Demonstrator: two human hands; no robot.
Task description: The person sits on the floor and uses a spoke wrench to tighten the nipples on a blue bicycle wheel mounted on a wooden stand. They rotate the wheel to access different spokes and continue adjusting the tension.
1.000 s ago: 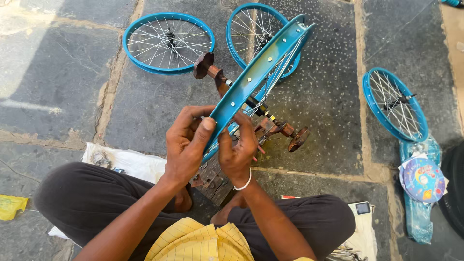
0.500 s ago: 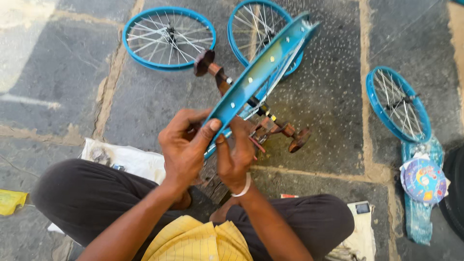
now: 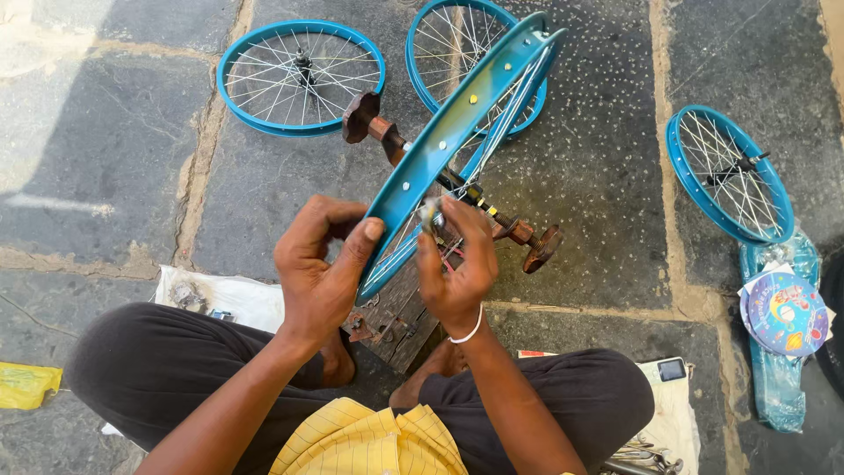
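A stone-slab floor (image 3: 123, 167) fills the view, and on it a person sits cross-legged in dark trousers (image 3: 149, 369) and a yellow shirt (image 3: 360, 444). Upright in front of the knees stands the blue wheel rim (image 3: 457, 132), seen edge-on and tilted, running from near the hands up and away; it is mounted on a rusty axle stand (image 3: 527, 237) whose threaded rod passes through the hub, with a round knob at each end. Beyond the rim, flat on the floor, lie two spoked blue wheels — one to its left (image 3: 299, 77) and one partly hidden behind it (image 3: 448, 44). A third blue wheel (image 3: 730, 171) lies well to the right of the rim, and just below that sits a teal plastic packet with a round colourful disc (image 3: 784, 312) on top. A white cloth (image 3: 229, 299) with small metal parts lies left of the rim's lower end, by the knee. The left hand (image 3: 321, 264) is curled, thumb pressed against the rim's outer face near its lowest part. The right hand (image 3: 457, 264), wearing a white bangle, pinches a small metal piece (image 3: 432, 215) — too small to identify — between thumb and fingertips, just at the spokes inside the rim.
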